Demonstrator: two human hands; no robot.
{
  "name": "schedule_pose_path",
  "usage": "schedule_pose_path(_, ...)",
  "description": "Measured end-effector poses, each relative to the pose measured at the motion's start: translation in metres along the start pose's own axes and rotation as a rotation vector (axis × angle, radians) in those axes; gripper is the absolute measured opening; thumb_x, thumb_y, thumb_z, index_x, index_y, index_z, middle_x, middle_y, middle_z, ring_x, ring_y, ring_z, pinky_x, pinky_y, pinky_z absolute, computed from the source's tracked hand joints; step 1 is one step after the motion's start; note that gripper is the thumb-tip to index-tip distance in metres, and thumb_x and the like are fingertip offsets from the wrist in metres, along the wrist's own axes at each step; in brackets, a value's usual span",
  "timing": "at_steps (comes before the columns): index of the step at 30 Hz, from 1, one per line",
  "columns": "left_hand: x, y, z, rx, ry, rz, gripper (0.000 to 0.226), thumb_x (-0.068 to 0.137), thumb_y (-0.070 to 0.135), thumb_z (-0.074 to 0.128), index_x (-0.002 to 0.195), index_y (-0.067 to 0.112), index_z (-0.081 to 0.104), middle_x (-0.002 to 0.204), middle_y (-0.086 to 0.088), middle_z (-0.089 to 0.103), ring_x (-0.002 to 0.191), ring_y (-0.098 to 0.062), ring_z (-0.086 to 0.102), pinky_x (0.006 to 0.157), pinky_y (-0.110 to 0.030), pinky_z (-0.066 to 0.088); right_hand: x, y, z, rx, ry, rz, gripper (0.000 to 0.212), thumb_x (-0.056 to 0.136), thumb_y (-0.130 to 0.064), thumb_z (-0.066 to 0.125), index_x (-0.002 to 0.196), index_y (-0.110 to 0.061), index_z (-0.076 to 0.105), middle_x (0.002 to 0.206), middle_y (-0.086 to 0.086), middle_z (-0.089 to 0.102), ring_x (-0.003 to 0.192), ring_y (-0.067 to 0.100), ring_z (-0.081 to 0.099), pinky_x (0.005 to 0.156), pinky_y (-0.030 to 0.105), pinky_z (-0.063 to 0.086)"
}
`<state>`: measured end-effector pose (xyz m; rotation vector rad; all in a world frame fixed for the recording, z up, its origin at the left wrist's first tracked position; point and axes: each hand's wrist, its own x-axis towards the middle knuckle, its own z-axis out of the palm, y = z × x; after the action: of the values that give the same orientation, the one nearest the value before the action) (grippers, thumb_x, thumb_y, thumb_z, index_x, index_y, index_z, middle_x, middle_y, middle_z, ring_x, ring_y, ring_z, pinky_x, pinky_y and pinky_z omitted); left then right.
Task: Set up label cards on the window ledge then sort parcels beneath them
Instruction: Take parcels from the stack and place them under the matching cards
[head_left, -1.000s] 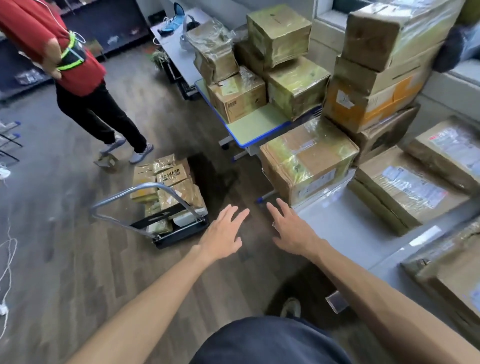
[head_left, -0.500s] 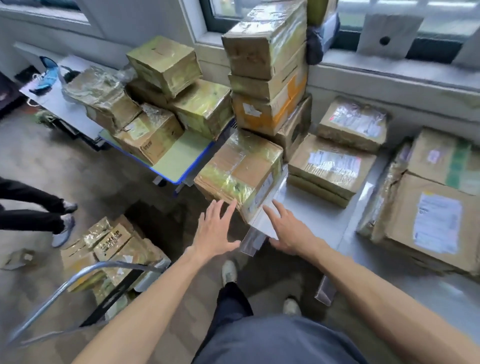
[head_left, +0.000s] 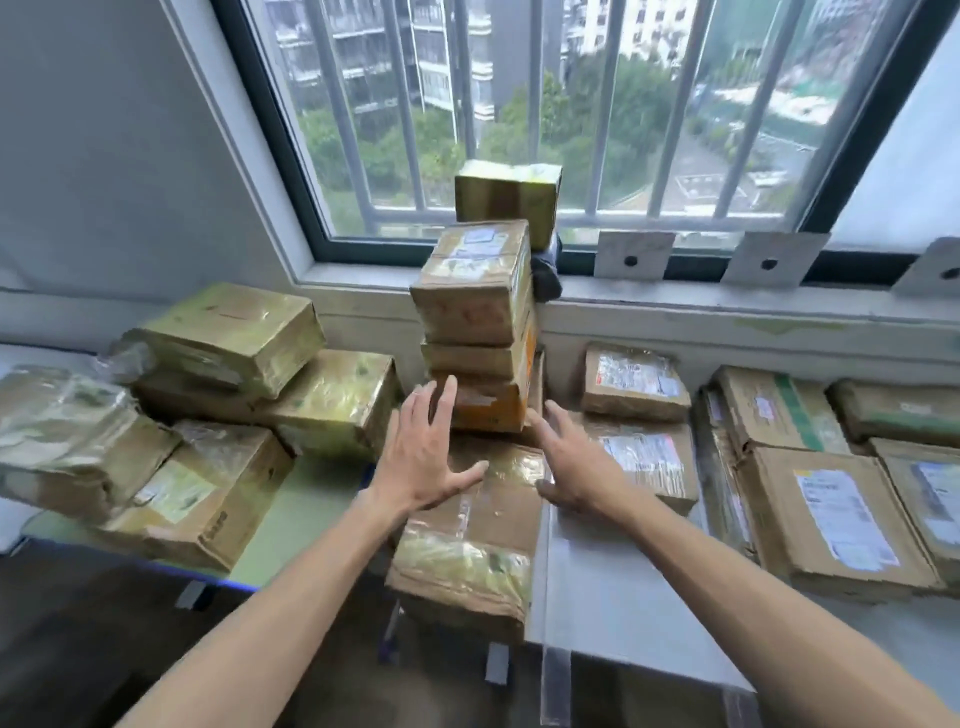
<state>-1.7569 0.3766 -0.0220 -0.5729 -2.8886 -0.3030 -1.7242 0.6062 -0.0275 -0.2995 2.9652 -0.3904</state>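
Both my arms reach forward over a taped cardboard parcel (head_left: 467, 551) lying at the table's front edge. My left hand (head_left: 423, 452) is spread, fingers straight, just above the parcel's far end. My right hand (head_left: 571, 462) is also open, its thumb near the parcel's right edge. Directly behind the hands rises a tall stack of parcels (head_left: 478, 322), with one more box (head_left: 506, 200) on the window ledge (head_left: 675, 301). White label cards (head_left: 634, 254) (head_left: 774, 260), each with a dark dot, stand on the ledge to the right.
Plastic-wrapped boxes (head_left: 228, 338) pile up on a green desk (head_left: 306, 499) at the left. Flat parcels with shipping labels (head_left: 831, 509) (head_left: 634, 382) cover the grey table (head_left: 613, 587) on the right. A barred window (head_left: 519, 104) fills the wall behind.
The view has swung up from the floor and trolley to the window. Both hands have moved forward over the front parcel toward the tall stack, staying open.
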Motion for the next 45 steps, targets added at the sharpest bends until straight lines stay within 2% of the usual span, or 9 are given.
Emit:
schedule_pose_path(5, 0.104, -0.015, -0.070, -0.005, 0.191, 0.121, 0.110, 0.065, 0.077, 0.061, 0.153, 0.024, 0.021, 0.150, -0.015, 0.022, 0.137, -0.037, 0.028, 0.105, -0.061, 0.040, 0.038, -0.023, -0.072, -0.070, 0.168, 0.015, 0.093, 0.089, -0.035, 0.066, 0.159, -0.023, 0.006, 0.166, 0.013, 0.002, 0.144, 0.037, 0.030, 0.110, 0.052, 0.041)
schedule_pose_path(9, 0.156, -0.005, -0.099, -0.077, 0.034, -0.100, 0.127, 0.058, 0.088, 0.064, 0.155, 0.027, 0.009, 0.154, -0.020, 0.014, 0.144, -0.043, 0.014, 0.113, -0.061, 0.029, 0.046, -0.027, -0.116, -0.125, 0.199, 0.020, 0.099, 0.088, -0.038, 0.069, 0.159, -0.028, 0.001, 0.167, 0.009, -0.002, 0.148, 0.033, 0.024, 0.114, 0.051, 0.037)
schedule_pose_path(14, 0.183, 0.016, -0.098, -0.269, -0.124, -0.394, 0.141, 0.045, 0.095, 0.063, 0.155, 0.031, 0.003, 0.153, -0.023, 0.018, 0.141, -0.045, 0.024, 0.111, -0.060, 0.033, 0.056, -0.023, -0.145, -0.195, 0.194, 0.021, 0.096, 0.090, -0.034, 0.067, 0.159, -0.025, 0.002, 0.167, 0.010, -0.004, 0.148, 0.034, 0.025, 0.112, 0.049, 0.039)
schedule_pose_path(22, 0.206, 0.021, -0.089, -0.299, -0.195, -0.478, 0.144, 0.046, 0.090, 0.068, 0.156, 0.022, 0.005, 0.152, -0.024, 0.020, 0.140, -0.044, 0.024, 0.113, -0.057, 0.031, 0.075, 0.004, -0.152, -0.165, 0.184, 0.007, 0.099, 0.089, -0.031, 0.069, 0.160, -0.026, 0.000, 0.167, 0.006, -0.010, 0.148, 0.032, 0.028, 0.114, 0.046, 0.038)
schedule_pose_path(27, 0.202, 0.010, -0.105, -0.187, -0.229, -0.197, 0.148, 0.034, 0.088, 0.072, 0.152, 0.024, 0.010, 0.141, -0.019, 0.032, 0.129, -0.039, 0.029, 0.111, -0.055, 0.030, 0.092, 0.024, -0.161, -0.068, 0.214, 0.011, 0.121, 0.079, -0.036, 0.081, 0.157, -0.030, -0.011, 0.166, 0.009, -0.011, 0.151, 0.035, 0.016, 0.118, 0.047, 0.032)
schedule_pose_path(31, 0.173, -0.012, -0.141, 0.011, -0.258, 0.266, 0.145, 0.051, 0.063, 0.088, 0.155, 0.033, -0.008, 0.150, -0.011, 0.009, 0.140, -0.034, 0.009, 0.119, -0.054, 0.014, 0.099, 0.032, -0.189, 0.012, 0.242, -0.086, 0.154, 0.057, -0.043, 0.094, 0.150, -0.043, -0.030, 0.164, 0.004, -0.024, 0.153, 0.035, -0.010, 0.120, 0.061, 0.018)
schedule_pose_path(35, 0.157, -0.031, -0.160, 0.100, -0.192, 0.399, 0.147, 0.051, 0.060, 0.088, 0.152, 0.044, -0.018, 0.152, -0.006, 0.006, 0.143, -0.032, 0.009, 0.118, -0.048, 0.018, 0.100, 0.025, -0.202, -0.029, 0.182, -0.224, 0.157, 0.055, -0.044, 0.095, 0.148, -0.043, -0.032, 0.161, -0.005, -0.034, 0.151, 0.027, -0.020, 0.122, 0.055, 0.010)
schedule_pose_path(40, 0.148, -0.040, -0.171, 0.156, -0.186, 0.420, 0.145, 0.053, 0.061, 0.088, 0.153, 0.042, -0.015, 0.149, -0.003, 0.006, 0.140, -0.028, 0.011, 0.119, -0.043, 0.016, 0.098, 0.018, -0.206, -0.103, 0.228, -0.283, 0.162, 0.049, -0.054, 0.094, 0.153, -0.031, -0.028, 0.159, -0.009, -0.036, 0.153, 0.025, -0.010, 0.120, 0.046, 0.016)
schedule_pose_path(45, 0.141, -0.042, -0.176, 0.152, -0.175, 0.476, 0.140, 0.055, 0.062, 0.085, 0.155, 0.039, -0.010, 0.149, -0.003, 0.006, 0.138, -0.025, 0.011, 0.118, -0.041, 0.019, 0.081, 0.009, -0.211, -0.237, 0.270, -0.291, 0.158, 0.048, -0.061, 0.092, 0.157, -0.015, -0.013, 0.162, 0.005, -0.004, 0.145, 0.034, 0.029, 0.116, 0.041, 0.039)
